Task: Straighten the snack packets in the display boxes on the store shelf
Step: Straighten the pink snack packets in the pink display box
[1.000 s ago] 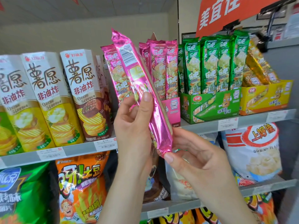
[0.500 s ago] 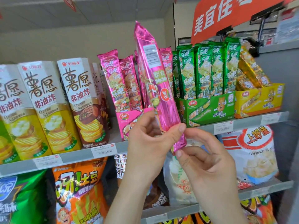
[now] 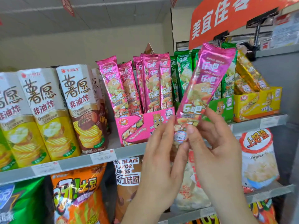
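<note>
Pink packet, edge pinched, left hand, right hand

Tall crisp cartons stand at frame left. Orange sign hangs upper right. Orange snack bag sits lower left.

Grey metal shelves stand against a cream wall beneath a panelled ceiling; an orange sign with white characters hangs upper right.
</note>
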The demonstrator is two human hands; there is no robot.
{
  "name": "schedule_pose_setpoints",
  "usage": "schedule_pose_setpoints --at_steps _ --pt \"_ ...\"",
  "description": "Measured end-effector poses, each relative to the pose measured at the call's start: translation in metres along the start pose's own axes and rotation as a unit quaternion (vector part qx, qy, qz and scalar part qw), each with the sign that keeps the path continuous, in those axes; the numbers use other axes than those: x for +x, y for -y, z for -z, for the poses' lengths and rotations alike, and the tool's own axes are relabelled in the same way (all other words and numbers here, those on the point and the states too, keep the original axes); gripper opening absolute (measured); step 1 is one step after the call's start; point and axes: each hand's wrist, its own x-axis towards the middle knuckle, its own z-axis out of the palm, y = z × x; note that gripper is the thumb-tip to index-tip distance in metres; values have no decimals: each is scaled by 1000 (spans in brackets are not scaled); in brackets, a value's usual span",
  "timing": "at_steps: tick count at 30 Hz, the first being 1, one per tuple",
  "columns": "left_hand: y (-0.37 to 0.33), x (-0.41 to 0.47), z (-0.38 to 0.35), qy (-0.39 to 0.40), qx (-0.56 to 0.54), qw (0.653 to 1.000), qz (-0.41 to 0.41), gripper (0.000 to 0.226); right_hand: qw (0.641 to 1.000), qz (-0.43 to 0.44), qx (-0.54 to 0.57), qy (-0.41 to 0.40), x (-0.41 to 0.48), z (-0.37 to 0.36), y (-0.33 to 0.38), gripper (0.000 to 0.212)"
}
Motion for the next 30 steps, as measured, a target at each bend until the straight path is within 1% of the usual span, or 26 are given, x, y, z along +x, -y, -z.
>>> schedule_pose_setpoints --at_steps 2,5,6,7,10,11,13,15,17,19,22,24,25,27,28,30 --pt "2 -1 3 28 -37 999 -3 48 1000 1 -9 -3 6 3 -3 31" --pt "5 2 7 -1 -78 997 13 45 1000 -26 -4 -4 11 3 -7 20" --pt "7 2 7 -14 -96 995 24 46 999 -37 -8 0 11 2 -7 25" --pt "8 3 8 -25 -116 992 36 47 999 -48 -13 9 12 -1 -6 35" --pt "10 2 9 -41 -154 986 48 48 997 -50 -11 52 17 -7 -2 37" --pt "10 3 9 -40 -167 984 49 48 997 -51 -2 64 20 -8 0 42" --pt "9 5 11 -23 -218 974 61 50 995 -49 25 78 26 -9 4 47" --pt "9 8 14 -9 -281 955 93 52 993 -46 63 87 33 -9 8 42" --pt "11 13 17 10 -298 947 122 45 990 -38 90 98 41 -11 13 36" --pt "15 19 19 31 -300 944 131 40 988 -33 103 113 50 -15 17 32" --pt "15 32 30 45 -270 954 122 43 986 -5 83 141 70 -22 25 33" --pt "11 44 43 57 -222 968 105 45 988 28 65 139 88 -26 36 38" --pt "7 52 50 64 -191 976 87 43 989 43 60 131 96 -28 42 47" --pt "-2 67 66 77 -119 989 44 36 987 79 61 122 113 -33 55 72" --pt "-7 75 73 83 -82 993 22 32 985 98 65 124 120 -37 60 80" --pt "-14 90 86 87 -3 996 -20 24 982 128 60 127 134 -47 72 82"
